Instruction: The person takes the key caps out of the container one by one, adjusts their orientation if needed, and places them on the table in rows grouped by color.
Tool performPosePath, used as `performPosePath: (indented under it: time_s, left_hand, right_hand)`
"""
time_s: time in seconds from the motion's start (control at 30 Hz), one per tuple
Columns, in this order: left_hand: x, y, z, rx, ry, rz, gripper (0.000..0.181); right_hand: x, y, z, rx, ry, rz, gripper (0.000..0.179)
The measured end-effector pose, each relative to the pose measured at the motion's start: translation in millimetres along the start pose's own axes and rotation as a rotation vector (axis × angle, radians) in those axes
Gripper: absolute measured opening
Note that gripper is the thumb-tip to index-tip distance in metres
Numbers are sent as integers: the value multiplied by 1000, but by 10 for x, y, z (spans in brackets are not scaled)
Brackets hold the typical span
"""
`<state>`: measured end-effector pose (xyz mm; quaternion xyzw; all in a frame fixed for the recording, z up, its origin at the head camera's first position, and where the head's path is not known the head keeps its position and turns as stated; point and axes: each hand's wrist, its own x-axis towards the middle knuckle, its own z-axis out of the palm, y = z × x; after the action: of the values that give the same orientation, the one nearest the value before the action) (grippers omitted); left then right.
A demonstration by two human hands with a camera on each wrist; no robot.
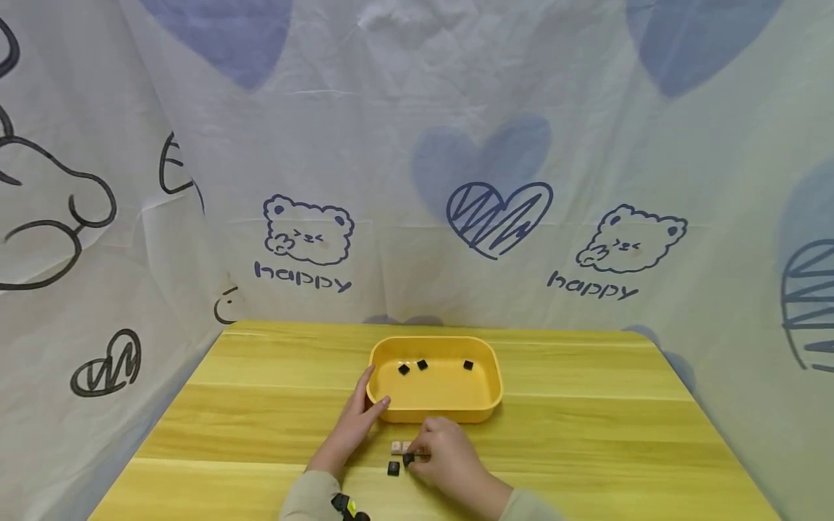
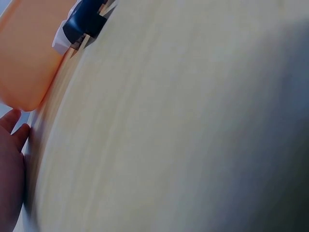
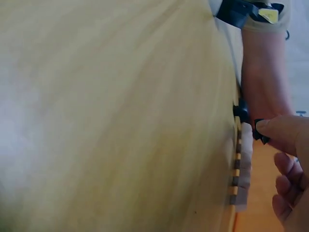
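A small black keycap (image 1: pixel 408 459) is pinched between the thumb and fingers of my right hand (image 1: pixel 449 457), just above the tabletop. The right wrist view shows the same keycap (image 3: pixel 259 132) at the thumb tip. Beside it stands another black keycap (image 1: pixel 394 469), and behind that runs a row of pale keycaps (image 1: pixel 396 447), partly hidden by the right hand. My left hand (image 1: pixel 354 425) rests against the near left corner of a yellow tray (image 1: pixel 435 415), thumb at the front rim and fingers along the left side. Several fingers of it are hidden.
Inside the tray lie a black keycap (image 1: pixel 404 369), a second one near it and a third toward the right. The wood-grain table (image 1: pixel 586 420) ends at a printed cloth backdrop (image 1: pixel 417 275). A black device with yellow (image 1: pixel 350 506) sits at the left wrist.
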<state>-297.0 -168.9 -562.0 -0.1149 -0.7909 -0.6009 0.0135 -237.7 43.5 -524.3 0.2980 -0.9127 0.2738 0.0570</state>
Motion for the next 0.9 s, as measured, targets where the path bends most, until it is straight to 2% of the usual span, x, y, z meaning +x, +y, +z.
performPosePath:
  time_s: [0.23,0.6,0.9]
  left_hand:
    - [-7,16,-1,-19,1,27,75]
    - [-7,28,6,-25,2,31,74]
    - [6,16,5,-11,-5,1,73]
  right_hand:
    - [2,-20,100,-108,-13,13,15]
    - [-14,4,148,-145,-14,9,16]
    - [-16,-18,155,-151,-13,3,15]
